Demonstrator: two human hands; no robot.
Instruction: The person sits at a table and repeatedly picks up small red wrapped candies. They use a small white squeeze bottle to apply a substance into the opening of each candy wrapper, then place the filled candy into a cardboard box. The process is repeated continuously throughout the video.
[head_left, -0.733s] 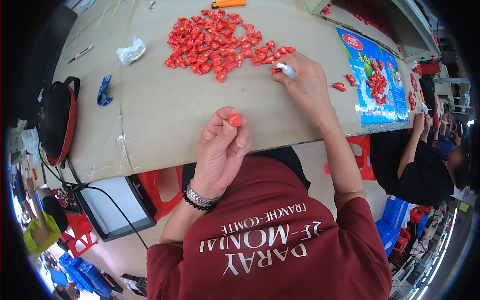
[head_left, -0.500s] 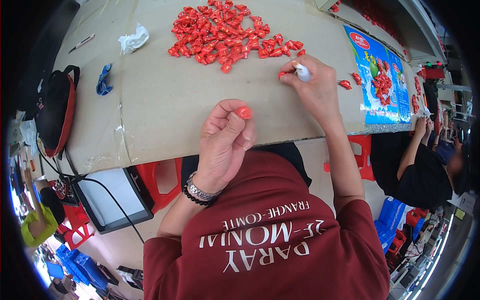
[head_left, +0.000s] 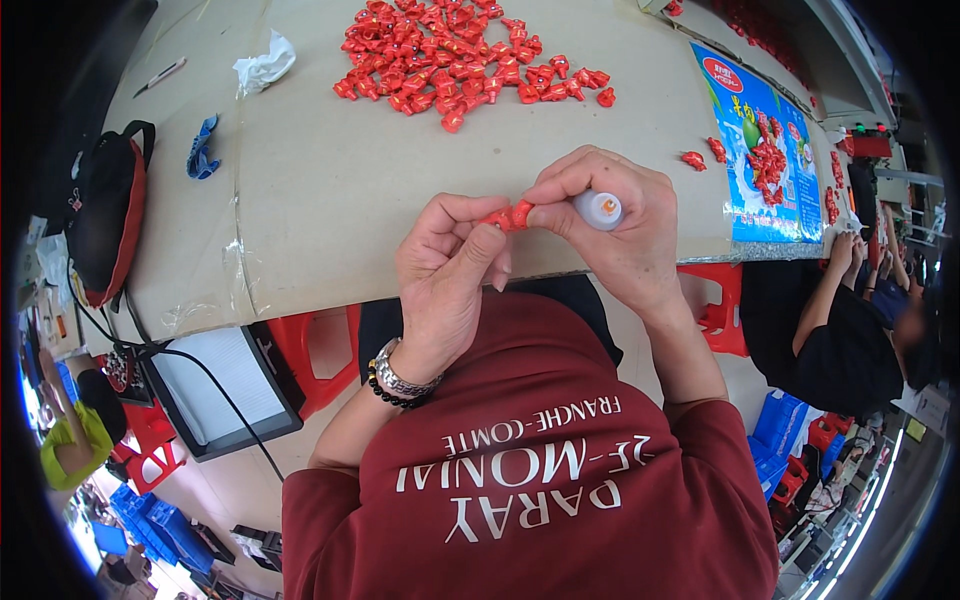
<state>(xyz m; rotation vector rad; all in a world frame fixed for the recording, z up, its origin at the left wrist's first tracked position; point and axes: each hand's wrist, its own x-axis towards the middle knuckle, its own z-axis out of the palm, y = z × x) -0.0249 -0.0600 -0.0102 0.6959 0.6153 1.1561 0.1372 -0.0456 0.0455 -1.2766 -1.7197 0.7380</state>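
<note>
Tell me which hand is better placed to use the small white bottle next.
Right, most likely: the right hand holds the white bottle along with one red piece; the left hand holds just another red piece, with no grip on the bottle.

Pinched between thumb and fingers of left hand (head_left: 445,270): left red piece (head_left: 490,221). Pinched at fingertips of right hand (head_left: 637,235): right red piece (head_left: 522,213), apparently in contact with the left one. Also held in right hand: white bottle (head_left: 600,209). Farther back on bench (head_left: 340,200): large red pile (head_left: 430,65). Left of pile: crumpled white tissue (head_left: 265,66), blue strip (head_left: 203,150). Right: blue printed sheet (head_left: 745,222), bearing smaller red heap (head_left: 768,168).
</note>
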